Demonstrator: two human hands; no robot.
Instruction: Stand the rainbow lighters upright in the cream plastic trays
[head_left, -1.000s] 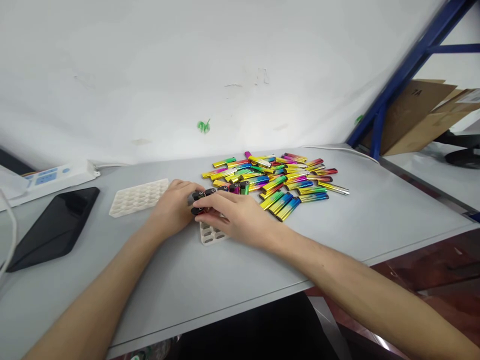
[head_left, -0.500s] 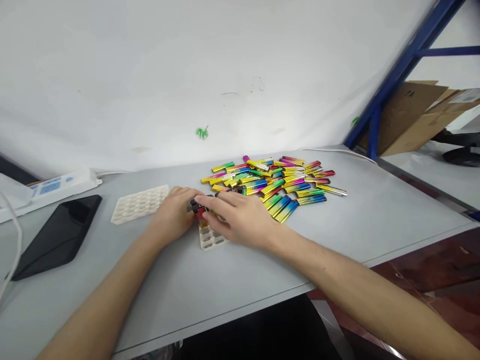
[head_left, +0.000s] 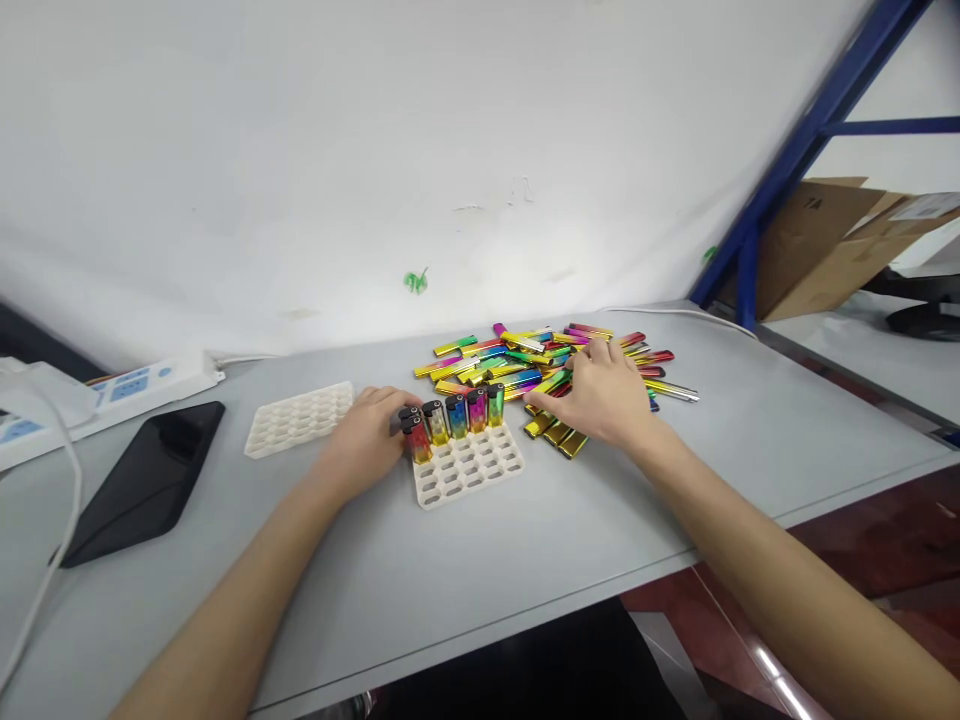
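- Your grey table (head_left: 450,590) carries everything you are working with.
- The cardboard box (head_left: 817,250), beyond its right end, seems to read "7A"; the pale label (head_left: 928,206) is too small to make out.
- The pile of shiny cases (head_left: 517,366) lies loose near the wall.
- The phone (head_left: 142,480), on your left, shows no brand you could read.
- The white tray (head_left: 472,486) sits in front of the pile, partly filled; a second tray (head_left: 300,420) lies behind your left hand.
- Your right hand (head_left: 600,395) is over the pile's near side, thumb and fingers around a green-and-yellow case (I can't tell whether they grip it). The step looks like picking up; the next move calls for a light pinch that leaves the neighbouring cases alone.
- Your left hand (head_left: 367,440) is curled at the tray's back left corner; its grip is hidden.
- Six black-topped lighters (head_left: 457,418) stand in the tray, mostly along the back row; their small markings are unreadable.
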